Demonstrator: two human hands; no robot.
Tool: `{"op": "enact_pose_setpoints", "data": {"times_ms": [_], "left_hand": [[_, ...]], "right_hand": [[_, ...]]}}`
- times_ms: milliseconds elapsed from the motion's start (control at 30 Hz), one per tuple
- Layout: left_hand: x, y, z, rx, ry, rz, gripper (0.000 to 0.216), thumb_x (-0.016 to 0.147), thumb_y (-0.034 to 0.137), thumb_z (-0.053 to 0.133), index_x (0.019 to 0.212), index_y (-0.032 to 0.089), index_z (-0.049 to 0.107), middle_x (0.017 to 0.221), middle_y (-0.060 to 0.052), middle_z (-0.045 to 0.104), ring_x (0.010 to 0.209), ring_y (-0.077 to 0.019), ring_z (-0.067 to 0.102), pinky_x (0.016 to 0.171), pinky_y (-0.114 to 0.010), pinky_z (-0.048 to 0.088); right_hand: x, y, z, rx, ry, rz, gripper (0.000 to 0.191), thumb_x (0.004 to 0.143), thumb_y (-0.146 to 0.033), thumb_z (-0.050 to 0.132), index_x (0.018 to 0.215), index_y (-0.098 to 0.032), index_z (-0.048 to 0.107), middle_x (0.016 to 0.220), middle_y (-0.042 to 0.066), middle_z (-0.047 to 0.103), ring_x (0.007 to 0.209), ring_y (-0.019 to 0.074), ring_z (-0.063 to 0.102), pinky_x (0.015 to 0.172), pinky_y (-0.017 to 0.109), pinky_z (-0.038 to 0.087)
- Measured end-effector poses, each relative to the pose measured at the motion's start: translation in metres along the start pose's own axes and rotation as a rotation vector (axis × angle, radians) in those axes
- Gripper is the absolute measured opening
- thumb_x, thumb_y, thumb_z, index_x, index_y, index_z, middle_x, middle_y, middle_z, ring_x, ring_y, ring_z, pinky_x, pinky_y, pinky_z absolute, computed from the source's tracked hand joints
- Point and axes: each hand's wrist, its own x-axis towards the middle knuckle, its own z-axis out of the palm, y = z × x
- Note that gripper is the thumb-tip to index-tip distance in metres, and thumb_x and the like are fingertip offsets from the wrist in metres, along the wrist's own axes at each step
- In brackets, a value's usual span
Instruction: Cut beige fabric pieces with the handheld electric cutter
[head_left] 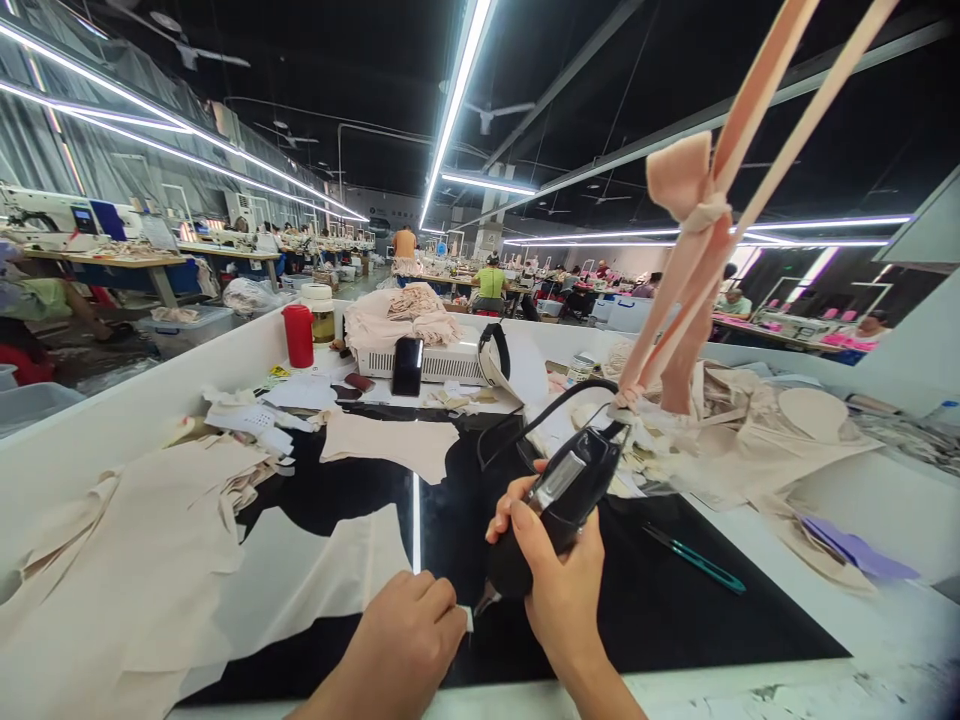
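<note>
My right hand [559, 565] is wrapped round a black corded power tool [574, 490] with a metal plate on its side. Its narrow metal tip [487, 600] points down over the black mat [637, 620]; I cannot make out the tool's exact kind. Knotted pink fabric straps [694, 250] run up from its rear end. Close to the tip, my left hand [412, 635] is closed in a pinch on a small white fabric piece [469, 618], mostly hidden by the fingers. Left of that hand lies a pale fabric panel [352, 560]. Another cut panel [390, 440] rests farther back.
Layered pale fabric [142, 550] covers the left side. Teal-handled tweezers [694, 560] lie on the mat at right. Behind stand a phone [407, 366], a white vented box [367, 362] and a red container [298, 336]. Fabric scraps [780, 440] and a purple piece [859, 548] lie right.
</note>
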Motion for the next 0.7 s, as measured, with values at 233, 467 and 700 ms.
{"op": "enact_pose_setpoints", "data": {"times_ms": [233,467,700], "left_hand": [[0.0018,0.0009,-0.0013,0.008,0.0,0.013,0.031,0.098,-0.002,0.044,0.081,0.02,0.057,0.076,0.0,0.058,0.063,-0.0184,0.053,0.058,-0.033,0.04],[0.0018,0.0017,-0.0005,0.027,0.017,0.009,0.032,0.099,-0.001,0.042,0.082,0.02,0.059,0.076,-0.001,0.059,0.063,-0.0191,0.053,0.058,-0.033,0.04],[0.0009,0.0018,0.0017,0.027,0.035,0.01,0.033,0.102,0.001,0.041,0.085,0.019,0.061,0.075,-0.001,0.059,0.062,-0.0194,0.053,0.058,-0.033,0.04]], "right_hand": [[0.0051,0.004,0.005,-0.013,-0.012,-0.016,0.031,0.091,-0.038,0.082,0.111,-0.027,0.061,0.084,-0.005,0.066,0.062,0.013,0.063,0.06,0.029,0.056],[0.0042,0.0073,0.0033,-0.029,-0.027,-0.034,0.028,0.093,-0.036,0.081,0.109,-0.026,0.061,0.086,-0.004,0.066,0.062,0.0128,0.064,0.06,0.028,0.056],[0.0031,0.0079,0.0046,-0.035,-0.037,-0.048,0.03,0.094,-0.031,0.079,0.114,-0.027,0.057,0.084,-0.005,0.066,0.061,0.0133,0.064,0.059,0.028,0.058]]}}
